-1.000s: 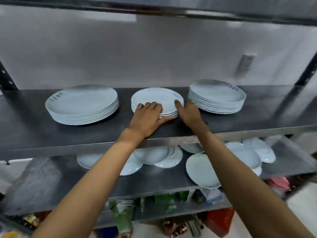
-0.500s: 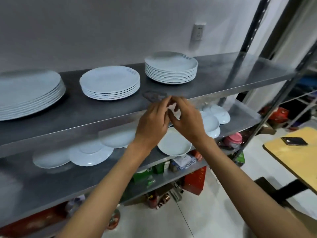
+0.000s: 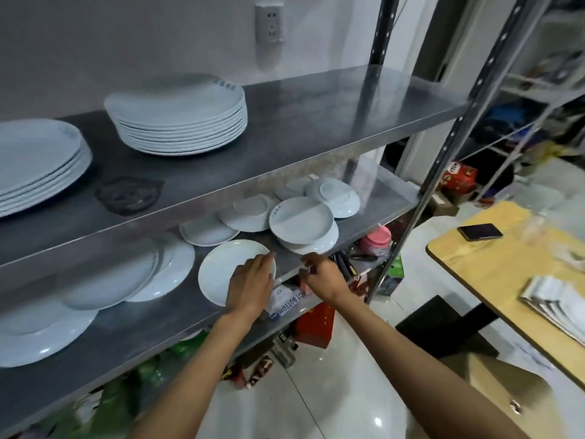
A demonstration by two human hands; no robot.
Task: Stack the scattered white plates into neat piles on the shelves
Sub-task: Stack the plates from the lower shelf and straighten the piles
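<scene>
Head view: plate (image 3: 221,274) under left hand (image 3: 250,288)

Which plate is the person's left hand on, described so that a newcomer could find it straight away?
Start at the metal rack's middle shelf, the one strewn with loose white plates. Go to its front edge, near the middle. The small plate there lies alone and flat, its near rim under the left hand; its neighbours farther back overlap one another.

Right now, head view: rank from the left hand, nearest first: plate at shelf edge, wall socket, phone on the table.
1. Plate at shelf edge, under the left hand, middle shelf.
2. Phone, off right on the yellow table.
3. Wall socket, high above the top shelf.
</scene>
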